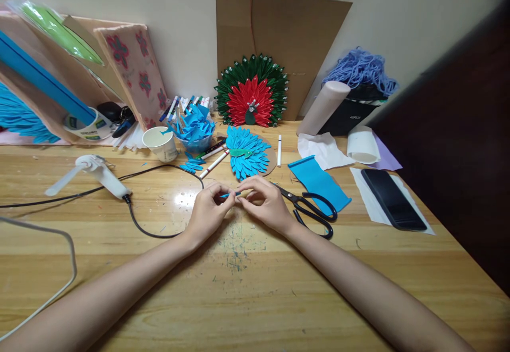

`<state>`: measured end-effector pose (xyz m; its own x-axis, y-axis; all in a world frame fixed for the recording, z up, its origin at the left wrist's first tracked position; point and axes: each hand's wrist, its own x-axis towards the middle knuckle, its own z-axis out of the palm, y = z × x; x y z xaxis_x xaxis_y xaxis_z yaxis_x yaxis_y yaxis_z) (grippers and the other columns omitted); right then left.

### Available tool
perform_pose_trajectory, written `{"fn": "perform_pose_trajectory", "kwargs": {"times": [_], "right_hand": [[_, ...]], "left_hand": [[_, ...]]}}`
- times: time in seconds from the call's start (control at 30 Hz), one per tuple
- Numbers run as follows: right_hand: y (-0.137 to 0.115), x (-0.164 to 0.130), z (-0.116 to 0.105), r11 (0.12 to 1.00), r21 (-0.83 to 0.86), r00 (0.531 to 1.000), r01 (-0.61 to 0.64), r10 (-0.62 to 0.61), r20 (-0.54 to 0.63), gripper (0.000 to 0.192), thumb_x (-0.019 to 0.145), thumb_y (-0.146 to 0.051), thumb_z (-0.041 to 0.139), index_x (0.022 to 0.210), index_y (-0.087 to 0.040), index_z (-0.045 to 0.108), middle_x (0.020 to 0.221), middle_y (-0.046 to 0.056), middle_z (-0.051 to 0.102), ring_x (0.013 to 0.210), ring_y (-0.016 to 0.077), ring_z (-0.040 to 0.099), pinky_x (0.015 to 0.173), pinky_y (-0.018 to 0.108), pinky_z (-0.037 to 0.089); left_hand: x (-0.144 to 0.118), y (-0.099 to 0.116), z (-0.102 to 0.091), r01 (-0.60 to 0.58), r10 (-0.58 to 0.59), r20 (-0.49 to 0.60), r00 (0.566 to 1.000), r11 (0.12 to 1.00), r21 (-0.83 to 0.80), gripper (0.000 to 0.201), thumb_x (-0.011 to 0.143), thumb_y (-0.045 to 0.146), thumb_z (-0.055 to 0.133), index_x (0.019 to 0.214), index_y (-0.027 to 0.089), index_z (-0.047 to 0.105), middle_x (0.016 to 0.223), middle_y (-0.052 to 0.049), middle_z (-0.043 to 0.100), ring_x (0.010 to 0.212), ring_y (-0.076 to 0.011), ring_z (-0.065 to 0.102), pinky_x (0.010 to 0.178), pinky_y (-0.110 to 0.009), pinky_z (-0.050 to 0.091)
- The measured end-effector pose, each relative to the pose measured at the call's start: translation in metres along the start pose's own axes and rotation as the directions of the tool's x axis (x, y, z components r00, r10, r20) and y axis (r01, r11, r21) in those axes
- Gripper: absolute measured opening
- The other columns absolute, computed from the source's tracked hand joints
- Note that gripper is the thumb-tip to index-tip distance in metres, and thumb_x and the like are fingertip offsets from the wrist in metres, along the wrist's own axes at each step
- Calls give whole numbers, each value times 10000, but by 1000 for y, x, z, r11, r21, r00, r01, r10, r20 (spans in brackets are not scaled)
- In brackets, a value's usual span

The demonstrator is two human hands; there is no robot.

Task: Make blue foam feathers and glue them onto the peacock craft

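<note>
Over the middle of the table, my left hand [209, 209] is closed in a pinch on a small blue strip [226, 195], perhaps paper. My right hand [268, 203] meets it from the right, thumb and fingers pinched at the strip's end; the fingers partly hide the piece. Just beyond my hands lies a round cardboard disc [272, 161] layered with blue petal-like pieces [249, 166] and a green shape [241, 153]. Black-handled scissors [308, 203] lie beside my right wrist, partly over a blue sheet [319, 182]. Small scraps [235, 253] are scattered below my hands.
A white corded glue gun [105, 176] lies left, its black cable looping near my left wrist. Behind are a paper cup [160, 147], a tub of blue pieces [195, 134], markers [215, 164] and a red-green peacock-like fan [252, 94]. A phone [392, 199] rests right.
</note>
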<state>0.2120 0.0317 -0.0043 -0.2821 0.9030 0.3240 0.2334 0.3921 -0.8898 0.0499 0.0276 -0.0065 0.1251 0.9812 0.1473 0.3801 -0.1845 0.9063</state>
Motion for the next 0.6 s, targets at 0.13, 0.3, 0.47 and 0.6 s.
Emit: {"fn": "perform_pose_trajectory", "kwargs": {"times": [0.13,0.3,0.47,0.6], "right_hand": [[-1,0,-1,999,-30,1000,20,-20,7,86,781,-223,592,843,-234,650,896,59,601,858,179,561,614,284,518],[2,1,-3,992,-102,997,73,-75,-14,61,804,-234,583,816,-230,643,851,50,626,848,185,570,758,347,481],[3,2,-3,981,-153,992,121,-126,-25,74,825,-206,555,831,-229,625,881,50,619,892,186,559,813,351,449],[2,1,-3,971,-194,990,136,-140,-5,84,834,-199,537,842,-228,615,874,49,617,871,192,546,795,352,438]], "left_hand": [[0,0,0,-5,5,9,1000,1000,14,192,791,302,545,696,146,601,696,-27,603,651,-125,552,598,-235,432],[-1,1,0,-3,3,10,1000,1000,9,200,789,319,552,709,145,609,705,-28,612,657,-128,561,602,-234,436],[0,2,0,12,-12,0,1000,1000,6,216,788,334,556,710,143,620,696,-29,616,641,-129,557,588,-231,427],[0,1,0,18,-18,7,1000,1000,-7,211,789,329,555,728,141,630,708,-33,624,642,-129,561,590,-234,425]]}}
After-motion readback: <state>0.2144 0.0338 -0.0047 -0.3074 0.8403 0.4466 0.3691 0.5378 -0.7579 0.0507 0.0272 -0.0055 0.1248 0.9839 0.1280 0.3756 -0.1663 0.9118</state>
